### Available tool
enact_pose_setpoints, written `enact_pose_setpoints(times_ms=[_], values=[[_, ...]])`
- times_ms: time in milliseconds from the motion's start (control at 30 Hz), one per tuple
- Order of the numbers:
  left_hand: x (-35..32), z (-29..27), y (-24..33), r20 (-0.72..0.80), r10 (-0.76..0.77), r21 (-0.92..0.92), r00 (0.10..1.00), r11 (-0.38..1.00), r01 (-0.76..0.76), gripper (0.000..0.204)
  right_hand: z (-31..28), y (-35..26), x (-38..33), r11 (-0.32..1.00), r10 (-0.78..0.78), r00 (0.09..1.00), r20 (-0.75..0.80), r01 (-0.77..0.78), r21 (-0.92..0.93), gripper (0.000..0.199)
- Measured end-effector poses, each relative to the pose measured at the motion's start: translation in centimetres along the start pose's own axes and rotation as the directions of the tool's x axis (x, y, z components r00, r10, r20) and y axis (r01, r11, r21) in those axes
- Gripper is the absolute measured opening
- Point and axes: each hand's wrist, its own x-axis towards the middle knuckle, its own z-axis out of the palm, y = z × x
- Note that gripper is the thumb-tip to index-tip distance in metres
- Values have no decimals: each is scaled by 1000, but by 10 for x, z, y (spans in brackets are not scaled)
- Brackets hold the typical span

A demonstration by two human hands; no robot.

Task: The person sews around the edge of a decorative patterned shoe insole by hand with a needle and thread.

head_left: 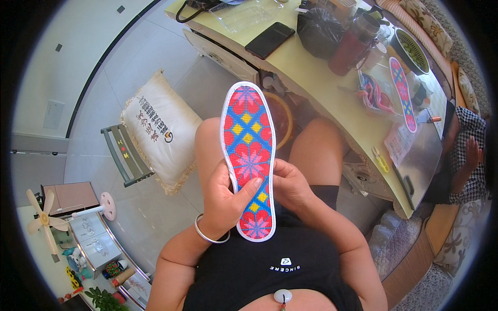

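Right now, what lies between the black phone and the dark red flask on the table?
A black plastic bag sits between the black phone and the dark red flask, as the head view shows.

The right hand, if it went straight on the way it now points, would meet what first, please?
Most likely the patterned insole: the right hand points at its right edge and seems to touch it already, though the exact depth there is unclear.

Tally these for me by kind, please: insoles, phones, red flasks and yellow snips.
Insoles: 2
Phone: 1
Red flask: 1
Yellow snips: 1
Total: 5
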Motion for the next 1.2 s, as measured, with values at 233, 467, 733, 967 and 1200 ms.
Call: enact_pose_setpoints(times_ms=[233,467,733,967,1200], values=[[-2,-3,0,5,1,15,1000,1000,-1,28,2,1,2,1000,12,1000,27,-12,2,14],[0,-4,-2,-1,-54,-57,999,997,54,31,-4,6,3,1000,13,999,40,-13,4,14],[4,-8,-3,108,-182,-102,977,976,193,30,9,-2,-5,998,-56,998,42,55,14,16],[3,-6,-4,7,-137,-94,991,986,137,27,9,-9,-4,902,-247,966,-79,200,-383,10],[0,-8,-2,-7,-142,-122,990,983,140,30,9,-23,-15,367,-671,732,118,466,-805,10]])
